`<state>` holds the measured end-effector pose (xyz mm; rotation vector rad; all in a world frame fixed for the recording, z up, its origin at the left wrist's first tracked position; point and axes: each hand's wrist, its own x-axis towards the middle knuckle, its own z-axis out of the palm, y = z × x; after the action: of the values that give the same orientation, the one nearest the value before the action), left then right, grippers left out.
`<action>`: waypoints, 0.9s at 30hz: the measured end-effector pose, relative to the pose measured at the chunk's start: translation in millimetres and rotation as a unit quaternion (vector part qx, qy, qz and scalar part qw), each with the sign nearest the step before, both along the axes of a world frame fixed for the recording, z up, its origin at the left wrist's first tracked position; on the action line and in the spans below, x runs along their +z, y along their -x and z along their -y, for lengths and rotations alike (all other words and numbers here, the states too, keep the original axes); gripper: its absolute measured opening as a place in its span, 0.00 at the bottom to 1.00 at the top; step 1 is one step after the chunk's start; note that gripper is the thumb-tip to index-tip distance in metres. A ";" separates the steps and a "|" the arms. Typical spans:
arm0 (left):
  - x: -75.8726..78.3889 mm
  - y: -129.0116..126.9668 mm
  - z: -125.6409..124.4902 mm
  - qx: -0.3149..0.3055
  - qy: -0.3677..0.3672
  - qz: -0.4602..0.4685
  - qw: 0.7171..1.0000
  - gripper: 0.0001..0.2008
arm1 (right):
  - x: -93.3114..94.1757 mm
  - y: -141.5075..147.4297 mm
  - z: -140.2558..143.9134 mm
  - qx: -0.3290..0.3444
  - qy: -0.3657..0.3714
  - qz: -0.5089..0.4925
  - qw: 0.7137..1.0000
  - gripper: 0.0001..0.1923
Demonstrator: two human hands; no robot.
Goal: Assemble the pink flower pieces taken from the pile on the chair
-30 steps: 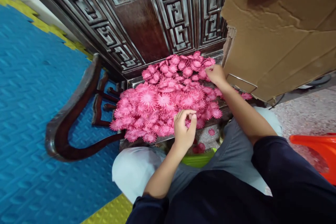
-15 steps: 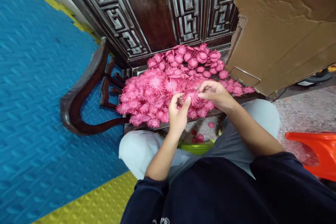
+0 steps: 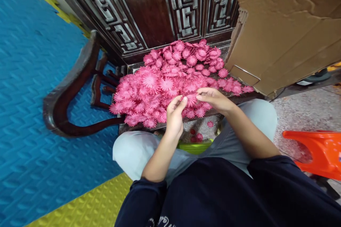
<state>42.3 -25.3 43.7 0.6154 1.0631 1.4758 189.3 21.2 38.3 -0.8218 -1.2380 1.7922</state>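
My left hand and right hand pinch one pink flower between fingertips just above the flower pile on the chair seat; best keep the pinch light so petals stay flat.

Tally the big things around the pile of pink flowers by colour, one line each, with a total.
Brown: 2, the carved wooden chair and the cardboard box
Orange: 1, the plastic stool
Blue: 1, the blue foam mat
Yellow: 1, the yellow foam mat
Total: 5
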 end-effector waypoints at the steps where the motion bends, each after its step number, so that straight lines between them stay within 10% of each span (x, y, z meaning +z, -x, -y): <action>1: -0.1 0.2 -0.3 -0.002 -0.001 0.003 1.000 0.14 | -0.4 0.0 0.0 -0.001 -0.005 -0.004 1.000 0.07; 19: -2.9 9.4 -9.8 -0.173 0.093 0.145 0.970 0.10 | -17.1 6.6 1.2 0.055 0.034 -0.032 0.997 0.14; 27: -12.6 14.1 -13.3 0.014 -0.001 -0.050 0.999 0.12 | -6.2 10.4 1.5 -0.005 0.027 0.016 0.999 0.08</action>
<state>28.2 -11.9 31.1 0.6833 1.1515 1.4833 178.8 19.6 32.1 -0.8886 -1.2084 1.8176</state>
